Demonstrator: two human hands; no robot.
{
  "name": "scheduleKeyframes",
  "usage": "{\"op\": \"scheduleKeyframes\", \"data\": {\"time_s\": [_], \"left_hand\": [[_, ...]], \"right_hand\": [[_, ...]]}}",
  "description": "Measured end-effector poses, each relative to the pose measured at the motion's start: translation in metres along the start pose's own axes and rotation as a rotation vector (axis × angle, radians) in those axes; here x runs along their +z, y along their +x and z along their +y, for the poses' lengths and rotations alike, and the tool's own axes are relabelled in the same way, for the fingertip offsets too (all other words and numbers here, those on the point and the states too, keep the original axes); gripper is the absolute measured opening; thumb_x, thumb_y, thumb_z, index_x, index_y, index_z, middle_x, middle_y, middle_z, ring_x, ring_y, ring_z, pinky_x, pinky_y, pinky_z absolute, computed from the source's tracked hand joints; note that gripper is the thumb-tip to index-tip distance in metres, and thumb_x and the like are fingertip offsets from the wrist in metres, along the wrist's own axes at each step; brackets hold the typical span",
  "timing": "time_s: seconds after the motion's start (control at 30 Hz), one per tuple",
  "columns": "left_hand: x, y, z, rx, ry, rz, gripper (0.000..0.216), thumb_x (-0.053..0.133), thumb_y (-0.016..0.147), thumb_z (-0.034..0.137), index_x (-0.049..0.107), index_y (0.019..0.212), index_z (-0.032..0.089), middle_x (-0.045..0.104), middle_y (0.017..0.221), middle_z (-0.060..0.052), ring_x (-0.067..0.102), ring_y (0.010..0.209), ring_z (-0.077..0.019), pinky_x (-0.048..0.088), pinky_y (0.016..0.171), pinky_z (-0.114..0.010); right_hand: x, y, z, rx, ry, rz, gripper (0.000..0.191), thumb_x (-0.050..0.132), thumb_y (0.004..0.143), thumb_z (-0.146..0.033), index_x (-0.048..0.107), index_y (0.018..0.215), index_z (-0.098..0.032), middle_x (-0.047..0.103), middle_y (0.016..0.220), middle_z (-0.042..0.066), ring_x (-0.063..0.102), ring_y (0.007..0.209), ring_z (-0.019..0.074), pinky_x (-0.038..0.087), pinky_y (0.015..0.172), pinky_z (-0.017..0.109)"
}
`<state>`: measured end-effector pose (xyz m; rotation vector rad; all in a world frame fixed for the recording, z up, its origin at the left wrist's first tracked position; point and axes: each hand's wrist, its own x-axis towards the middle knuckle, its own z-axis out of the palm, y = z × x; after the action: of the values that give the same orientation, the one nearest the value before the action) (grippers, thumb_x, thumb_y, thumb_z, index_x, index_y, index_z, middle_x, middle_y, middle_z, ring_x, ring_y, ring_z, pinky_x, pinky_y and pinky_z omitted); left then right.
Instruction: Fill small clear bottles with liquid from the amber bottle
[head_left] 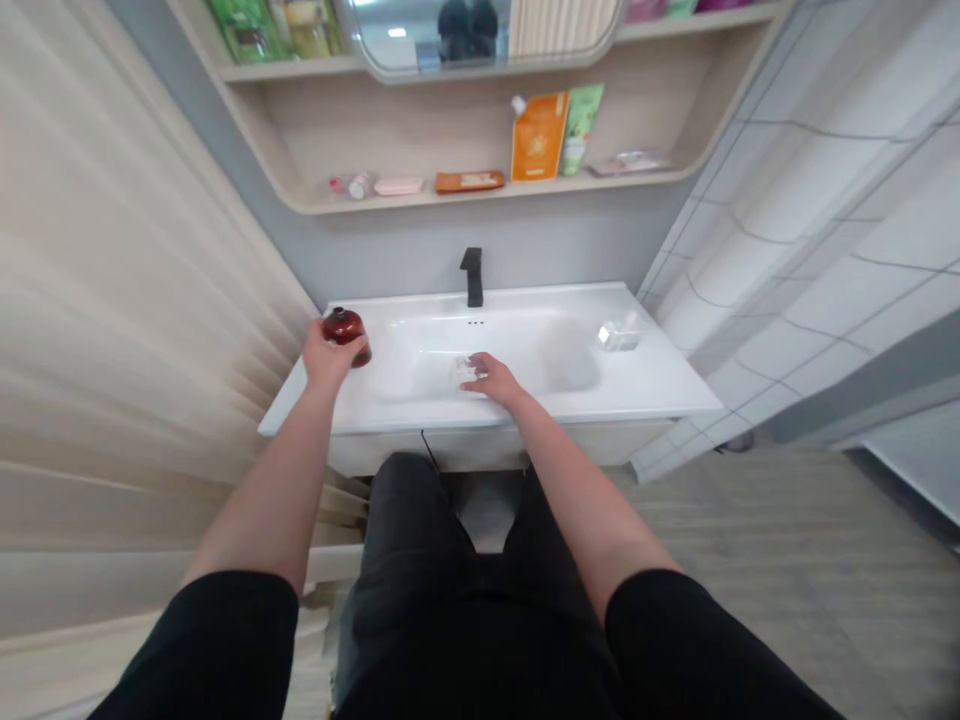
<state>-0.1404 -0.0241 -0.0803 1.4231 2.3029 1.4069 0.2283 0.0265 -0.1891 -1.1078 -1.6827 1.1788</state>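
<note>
My left hand [328, 352] is wrapped round a dark red-brown, rounded bottle [346, 326] with a short neck, at the left end of the white sink counter. Over the basin [534, 362], near its front side, my right hand [495, 380] has its thumb and fingers closed about a small clear container [463, 372]. Part of that container is covered by the fingers, and its exact kind is hard to make out. A similar clear, box-like container [619, 334] rests on the counter to the right of the basin.
Behind the basin stands a black faucet [472, 276]. Above it, a wall shelf [420, 206] carries an orange pouch [538, 138], a green tube [580, 128] and several small items beneath a mirror [480, 40]. A pale curtain [135, 260] hangs close on the left; white tiled wall [795, 270] is on the right.
</note>
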Motion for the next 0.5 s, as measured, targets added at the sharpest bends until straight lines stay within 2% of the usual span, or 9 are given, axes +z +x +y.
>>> {"op": "scheduleKeyframes", "data": {"time_s": [0.1,0.27,0.37,0.5], "left_hand": [[0.028,-0.032,0.019,0.123,-0.096,-0.034,0.074,0.101,0.073,0.036,0.065,0.137,0.022,0.079,0.134,-0.011,0.076,0.126,-0.0334,0.056,0.119,-0.046],[0.072,-0.078,0.033,0.328,-0.056,-0.155,0.079,0.105,0.069,0.034,0.069,0.139,0.023,0.076,0.143,-0.017,0.072,0.137,-0.0434,0.054,0.121,-0.05],[0.086,-0.095,0.036,0.364,0.063,-0.218,0.079,0.101,0.076,0.036,0.067,0.146,0.022,0.075,0.146,-0.018,0.073,0.136,-0.0439,0.057,0.117,-0.049],[0.093,-0.109,0.037,0.414,0.274,-0.287,0.077,0.092,0.088,0.036,0.061,0.157,0.023,0.072,0.154,-0.017,0.073,0.139,-0.0393,0.058,0.117,-0.047]], "right_hand": [[0.001,0.0,0.0,0.03,-0.031,0.045,0.07,0.104,0.064,-0.029,0.071,0.125,-0.025,0.081,0.13,0.01,0.078,0.112,0.0284,0.065,0.107,0.049],[0.001,0.001,0.002,0.075,-0.16,0.067,0.074,0.102,0.06,-0.021,0.071,0.127,-0.025,0.081,0.127,0.009,0.078,0.113,0.0298,0.063,0.11,0.05],[0.002,0.003,0.005,0.058,-0.198,0.062,0.074,0.102,0.059,-0.021,0.071,0.127,-0.026,0.081,0.127,0.007,0.078,0.114,0.0295,0.064,0.109,0.05],[0.002,0.005,0.008,0.055,-0.239,0.048,0.075,0.102,0.06,-0.023,0.07,0.128,-0.028,0.081,0.129,0.005,0.079,0.115,0.0288,0.064,0.11,0.049]]}}
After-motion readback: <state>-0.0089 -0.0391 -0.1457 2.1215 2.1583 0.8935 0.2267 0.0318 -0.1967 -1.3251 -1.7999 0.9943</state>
